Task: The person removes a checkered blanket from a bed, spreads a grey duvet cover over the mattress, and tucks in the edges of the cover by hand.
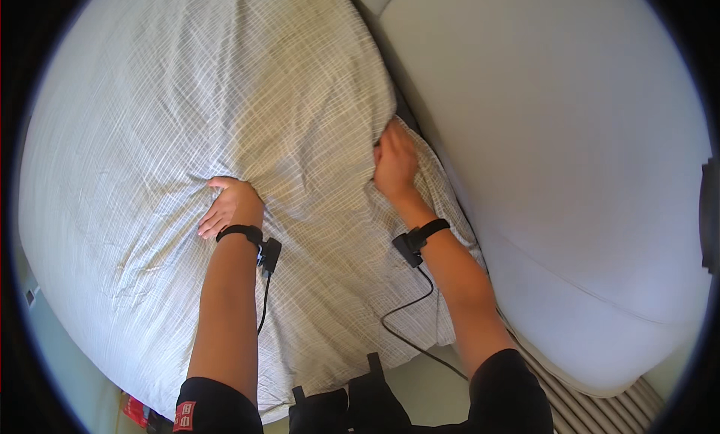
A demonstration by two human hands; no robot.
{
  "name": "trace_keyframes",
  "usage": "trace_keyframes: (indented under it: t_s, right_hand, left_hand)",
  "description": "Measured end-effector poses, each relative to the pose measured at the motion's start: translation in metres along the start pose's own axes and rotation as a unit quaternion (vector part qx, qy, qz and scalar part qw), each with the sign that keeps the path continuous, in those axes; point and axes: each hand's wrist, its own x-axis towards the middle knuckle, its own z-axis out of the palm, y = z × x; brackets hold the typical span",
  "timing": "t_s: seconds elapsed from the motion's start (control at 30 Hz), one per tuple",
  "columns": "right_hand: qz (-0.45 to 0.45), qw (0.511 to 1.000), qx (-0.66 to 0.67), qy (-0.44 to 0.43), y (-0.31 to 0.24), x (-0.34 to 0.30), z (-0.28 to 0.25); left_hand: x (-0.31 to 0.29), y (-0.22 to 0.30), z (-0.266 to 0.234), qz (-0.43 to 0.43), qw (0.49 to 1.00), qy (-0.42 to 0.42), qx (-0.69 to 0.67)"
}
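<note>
In the head view, the pale lined fabric cover lay spread beneath both hands. The left hand rested on it, fingers extended and clasping nothing visible, with creases fanning out around it. The right hand was at a fold near the cover's right edge, beside the grey padded panel; whether it pinched the fabric I couldn't tell.
</note>
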Motion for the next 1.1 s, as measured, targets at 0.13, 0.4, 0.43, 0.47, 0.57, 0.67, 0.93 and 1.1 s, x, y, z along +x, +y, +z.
trace_keyframes:
  t_s: [0.13, 0.4, 0.43, 0.47, 0.57, 0.67, 0.93, 1.1]
  right_hand:
    - [-0.037, 0.996, -0.042, 0.066, -0.011, -0.011, 0.010]
    - [0.022, 0.997, 0.037, 0.061, -0.011, -0.013, 0.008]
    - [0.060, 0.994, 0.076, 0.042, -0.019, -0.017, 0.007]
    - [0.098, 0.988, 0.114, 0.023, -0.024, -0.018, 0.006]
    - [0.140, 0.948, 0.172, 0.227, -0.029, -0.008, 0.000]
    - [0.339, 0.909, 0.235, 0.053, -0.010, 0.007, -0.021]
    - [0.150, 0.952, 0.168, 0.206, -0.009, -0.003, -0.036]
    - [0.168, 0.963, 0.032, 0.207, 0.017, 0.015, -0.015]
  left_hand:
    - [-0.002, 0.000, 0.001, 0.029, 0.999, 0.000, 0.018]
    - [-0.013, 0.001, -0.013, 0.041, 0.998, 0.007, 0.049]
    - [-0.012, 0.001, -0.015, 0.040, 0.998, 0.006, 0.052]
    - [-0.011, 0.000, -0.017, 0.038, 0.998, 0.004, 0.055]
    - [-0.007, -0.003, -0.021, 0.029, 0.998, -0.004, 0.060]
    - [-0.012, -0.002, -0.015, 0.026, 0.997, -0.020, 0.065]
    - [-0.003, 0.000, -0.010, 0.016, 0.997, -0.023, 0.078]
    - [-0.013, -0.002, -0.012, 0.022, 0.995, -0.027, 0.096]
